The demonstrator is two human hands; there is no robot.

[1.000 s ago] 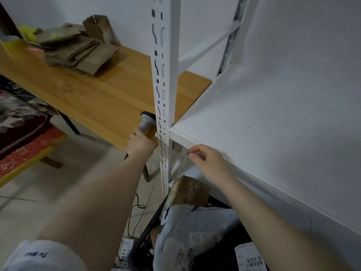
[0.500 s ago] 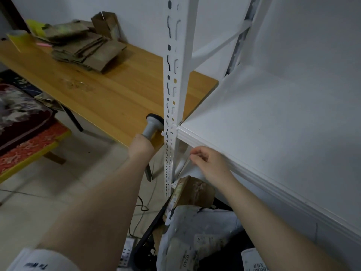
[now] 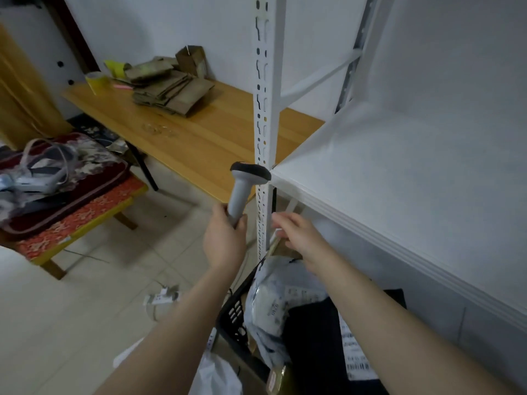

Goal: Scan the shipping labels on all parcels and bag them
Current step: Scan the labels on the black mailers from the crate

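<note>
My left hand (image 3: 225, 238) grips the handle of a grey barcode scanner (image 3: 242, 189), held upright with its dark head beside the white rack post (image 3: 263, 124). My right hand (image 3: 299, 232) reaches under the front edge of the white shelf (image 3: 399, 181), fingers around a thin pale strip; what it holds is not clear. Below the hands, a black crate (image 3: 236, 317) holds several parcels: a grey plastic mailer (image 3: 271, 303), a black bag with a white shipping label (image 3: 353, 354), and a brown box edge (image 3: 273, 246).
A wooden table (image 3: 199, 138) stands left of the rack, with flattened cardboard (image 3: 171, 89) and a yellow tape roll (image 3: 95, 79) on it. A low red bench (image 3: 79, 212) with a bag sits at the left. A white power strip (image 3: 162, 297) lies on the tiled floor.
The view has pulled back and turned left. My left hand has lifted the scanner higher, so its handle and head now show. My right hand stays under the shelf edge.
</note>
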